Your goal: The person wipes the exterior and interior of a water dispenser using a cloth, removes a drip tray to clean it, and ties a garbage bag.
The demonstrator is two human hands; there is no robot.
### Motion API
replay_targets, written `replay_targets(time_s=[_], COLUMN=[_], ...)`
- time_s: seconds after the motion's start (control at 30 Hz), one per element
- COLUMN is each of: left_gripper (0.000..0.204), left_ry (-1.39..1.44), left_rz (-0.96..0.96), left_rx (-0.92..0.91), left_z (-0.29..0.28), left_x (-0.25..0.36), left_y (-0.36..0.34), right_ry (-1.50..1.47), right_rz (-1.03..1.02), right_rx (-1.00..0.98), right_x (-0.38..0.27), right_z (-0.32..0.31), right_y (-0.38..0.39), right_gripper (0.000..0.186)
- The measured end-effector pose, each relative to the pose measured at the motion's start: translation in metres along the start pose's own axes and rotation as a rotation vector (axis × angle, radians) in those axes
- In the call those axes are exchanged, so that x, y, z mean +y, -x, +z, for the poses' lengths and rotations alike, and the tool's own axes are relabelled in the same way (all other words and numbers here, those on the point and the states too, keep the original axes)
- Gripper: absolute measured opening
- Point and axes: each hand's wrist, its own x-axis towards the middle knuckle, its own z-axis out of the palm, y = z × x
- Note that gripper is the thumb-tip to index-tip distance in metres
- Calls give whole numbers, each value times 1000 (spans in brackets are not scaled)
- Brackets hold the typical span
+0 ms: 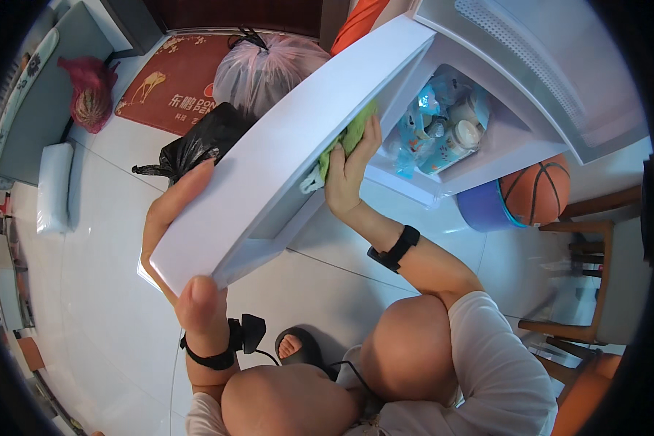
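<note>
A white fridge door (305, 109) stands swung open in front of me. My left hand (199, 309) grips its near end, thumb on one side and fingers bent over the other. Against the door's inner face, my right hand (350, 178) presses a green cloth (356, 129), fingers closed on it. A pale, ribbed bit (312, 180) shows just below the cloth; I cannot tell whether it belongs to it. Inside the fridge compartment (501, 152), right of the door, are a white-capped container (463, 136) and several blue and clear plastic packages (414, 134).
A basketball (536, 190) rests in a purple-blue bin (487, 207) beside the fridge. Beyond the door lie a black plastic bag (203, 142), a tied translucent bag (269, 76) and a red mat (160, 87). Wooden chairs (599, 283) stand at right. A red net bag (91, 98) sits far left.
</note>
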Motion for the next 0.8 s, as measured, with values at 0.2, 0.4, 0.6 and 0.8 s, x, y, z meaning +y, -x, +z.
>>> replay_targets(time_s=[0.2, 0.4, 0.6, 0.8], left_gripper=[83, 83, 83, 81], left_ry=[44, 23, 68, 153], left_rz=[-31, -10, 37, 65], left_rx=[53, 61, 18, 41], left_z=[0, 7, 8, 6], left_x=[-1, 2, -4, -7], left_y=[6, 1, -6, -12], right_ry=[87, -121, -596, -1103], right_rz=[314, 768, 1111, 1642], right_rx=[-23, 84, 58, -122], right_x=[47, 73, 26, -5], right_z=[19, 25, 45, 38], right_y=[59, 82, 115, 126], right_gripper=[60, 49, 14, 10])
